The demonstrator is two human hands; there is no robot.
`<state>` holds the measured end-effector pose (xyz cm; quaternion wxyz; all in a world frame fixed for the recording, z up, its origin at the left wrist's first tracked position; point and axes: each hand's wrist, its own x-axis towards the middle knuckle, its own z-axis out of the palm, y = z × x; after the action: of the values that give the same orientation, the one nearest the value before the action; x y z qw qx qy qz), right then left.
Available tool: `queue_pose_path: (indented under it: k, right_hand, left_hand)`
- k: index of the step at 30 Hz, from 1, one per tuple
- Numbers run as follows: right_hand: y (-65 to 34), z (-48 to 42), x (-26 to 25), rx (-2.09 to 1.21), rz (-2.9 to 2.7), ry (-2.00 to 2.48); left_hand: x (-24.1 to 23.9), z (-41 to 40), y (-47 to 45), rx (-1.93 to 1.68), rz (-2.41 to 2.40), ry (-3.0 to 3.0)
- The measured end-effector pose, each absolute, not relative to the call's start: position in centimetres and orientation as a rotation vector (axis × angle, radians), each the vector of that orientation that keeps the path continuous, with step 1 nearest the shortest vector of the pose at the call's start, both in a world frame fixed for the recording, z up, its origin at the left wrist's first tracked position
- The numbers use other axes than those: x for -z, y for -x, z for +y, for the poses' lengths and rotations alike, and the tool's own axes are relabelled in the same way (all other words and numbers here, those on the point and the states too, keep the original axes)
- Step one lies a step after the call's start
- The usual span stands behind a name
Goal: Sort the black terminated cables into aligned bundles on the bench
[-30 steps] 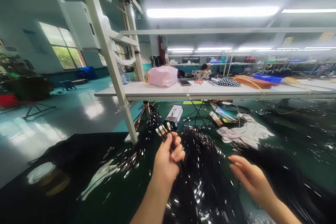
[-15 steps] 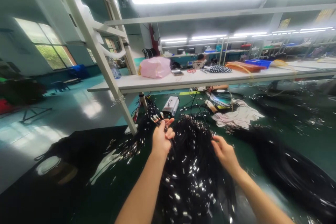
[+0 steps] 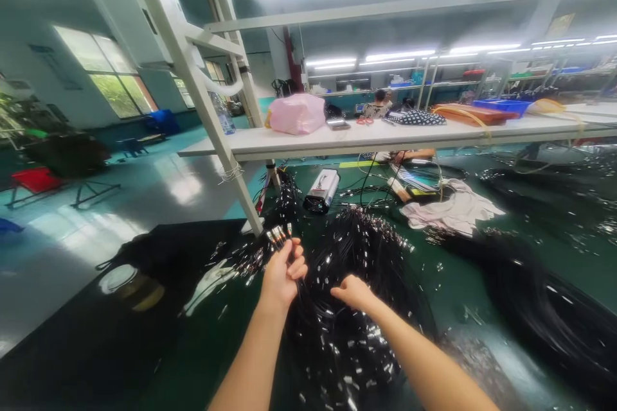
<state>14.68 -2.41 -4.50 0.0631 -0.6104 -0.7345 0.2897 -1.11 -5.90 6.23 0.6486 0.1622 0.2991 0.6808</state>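
My left hand [image 3: 283, 273] is closed around a few black cables, and their silvery connector ends [image 3: 279, 236] stick up above the thumb. Over the middle of a large heap of black cables [image 3: 347, 244] is my right hand [image 3: 357, 293], its fingers curled together with the thumb side toward the left. Whatever lies between those fingers is too small or too hidden to make out. Many shiny metal tips show across the heap, most densely along its far edge. Lower parts of the held cables run down into the heap.
A grey-white box-shaped device [image 3: 324, 189] stands behind the heap. Pale cloth [image 3: 456, 209] lies to the right, near a thick coil of black cable [image 3: 540, 308]. A shelf [image 3: 347, 140] crosses ahead, with a metal post [image 3: 212, 109] at left. Another person's arm [image 3: 417, 154] shows beneath the shelf.
My right hand has moved left and down from the heap's right edge to over its middle. The left hand has shifted slightly left and down, still holding the cables. The view has tilted.
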Motion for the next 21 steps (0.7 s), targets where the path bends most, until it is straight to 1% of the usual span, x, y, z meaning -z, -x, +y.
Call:
queue_pose_path:
  k: [3,6,9,12,15,17,19,21]
  right_hand:
    - [-14.0,-1.8,5.4,-0.93,-2.108,1.846]
    - [-13.9,-1.0,4.2,-0.994,-2.005,1.733]
    - [-15.1,-0.7,0.3,-0.949,-1.857,1.533]
    - [-17.2,-2.1,-5.0,-0.907,-1.717,1.318]
    - [-19.2,-5.2,-9.8,-1.049,-1.613,0.973]
    - [-20.1,-7.5,-11.6,-1.191,-1.652,0.826]
    - [-20.6,-9.4,-11.8,-1.337,-1.814,0.819]
    - [-20.7,-10.6,-10.5,-1.448,-1.958,0.856]
  left_hand:
    - [-7.2,-6.9,0.8,-1.509,0.641,-0.42]
    - [-8.3,-8.5,0.7,-1.465,0.621,-0.491]
    - [-8.9,-10.0,0.9,-1.444,0.615,-0.548]
    - [-9.0,-10.3,1.1,-1.458,0.619,-0.54]
    - [-9.3,-9.2,0.7,-1.512,0.601,-0.495]
    - [-10.0,-8.4,0.0,-1.559,0.593,-0.493]
    - [-11.0,-7.8,-1.0,-1.599,0.592,-0.513]
    - [-11.8,-7.5,-2.1,-1.61,0.583,-0.552]
